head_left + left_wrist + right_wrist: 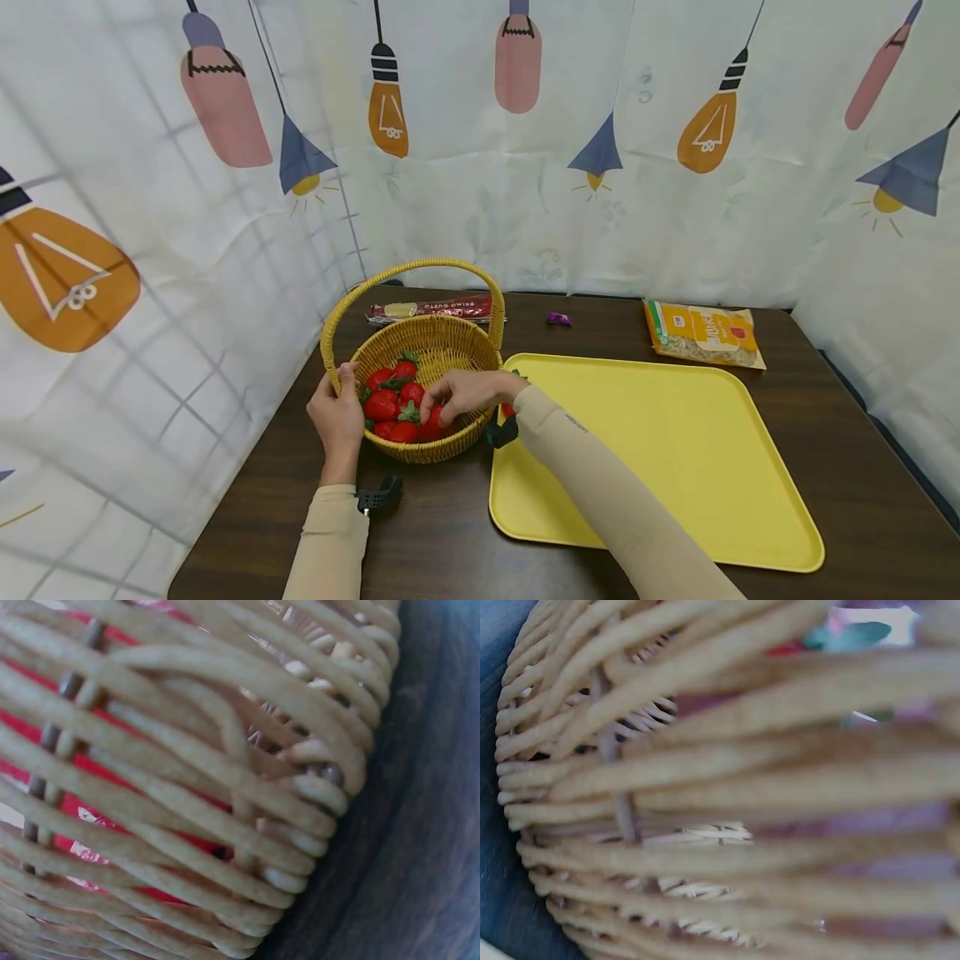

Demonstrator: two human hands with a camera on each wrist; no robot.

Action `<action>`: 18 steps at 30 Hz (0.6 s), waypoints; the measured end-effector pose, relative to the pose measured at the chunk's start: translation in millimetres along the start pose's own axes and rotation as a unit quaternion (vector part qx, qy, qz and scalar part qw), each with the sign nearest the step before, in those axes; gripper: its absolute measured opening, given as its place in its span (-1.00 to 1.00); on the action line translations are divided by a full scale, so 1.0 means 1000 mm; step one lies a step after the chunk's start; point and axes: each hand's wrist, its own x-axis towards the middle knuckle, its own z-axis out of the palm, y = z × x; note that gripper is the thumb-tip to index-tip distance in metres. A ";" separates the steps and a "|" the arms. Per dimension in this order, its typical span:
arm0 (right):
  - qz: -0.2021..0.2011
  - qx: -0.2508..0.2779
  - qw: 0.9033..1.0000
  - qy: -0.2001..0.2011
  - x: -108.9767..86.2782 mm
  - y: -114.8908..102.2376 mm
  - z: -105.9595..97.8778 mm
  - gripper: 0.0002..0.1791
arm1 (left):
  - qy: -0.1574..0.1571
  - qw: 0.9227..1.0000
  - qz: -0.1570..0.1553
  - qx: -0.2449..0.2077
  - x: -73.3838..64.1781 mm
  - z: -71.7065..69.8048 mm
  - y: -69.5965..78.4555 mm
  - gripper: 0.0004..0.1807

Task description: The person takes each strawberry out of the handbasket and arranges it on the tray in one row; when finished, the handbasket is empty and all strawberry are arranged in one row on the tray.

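A yellow woven basket [450,333] with a tall arched handle stands on the left of the table, several red strawberries [381,405] with green leaves heaped in its left part. At its left rim, below the handle's foot, my left hand [337,417] grips the basket. My right hand [472,392] reaches in over the right rim, and its bent fingers pinch a strawberry [431,427] at the front of the heap. Basket weave [187,772] fills the left wrist view, with red showing through. More weave [727,780] hides the right fingers in the right wrist view.
A yellow tray [660,458] lies to the right; a strawberry [507,409] shows at its left edge, partly behind the right wrist. Along the back are a red packet [465,308], a small purple wrapped piece [558,318] and an orange bag [705,333]. Patterned curtains stand behind and left.
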 end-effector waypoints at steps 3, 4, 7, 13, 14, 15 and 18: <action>-0.016 -0.008 0.999 0.040 -0.004 0.000 0.000 -0.76 | -0.001 1.000 0.000 -0.001 0.000 0.001 0.000 -0.41; -0.021 -0.010 0.999 0.049 -0.005 0.000 0.001 -0.76 | -0.001 1.000 0.000 -0.002 0.000 0.002 0.000 -0.41; -0.033 -0.019 0.997 0.069 -0.008 0.000 0.001 -0.77 | -0.004 1.000 -0.001 -0.004 0.000 0.002 -0.001 -0.41; -0.052 -0.018 0.992 0.110 -0.016 -0.002 0.003 -0.76 | -0.002 1.000 -0.004 -0.006 0.000 0.002 -0.002 -0.43; -0.054 -0.017 0.991 0.121 -0.018 -0.003 0.003 -0.75 | -0.002 1.000 -0.004 -0.006 0.000 0.002 -0.002 -0.43; -0.056 -0.018 0.989 0.134 -0.020 -0.003 0.004 -0.75 | -0.002 1.000 -0.005 -0.006 0.001 0.002 -0.002 -0.43; -0.066 -0.020 0.983 0.172 -0.027 -0.002 0.005 -0.73 | -0.003 1.000 -0.009 -0.007 0.001 0.001 -0.003 -0.43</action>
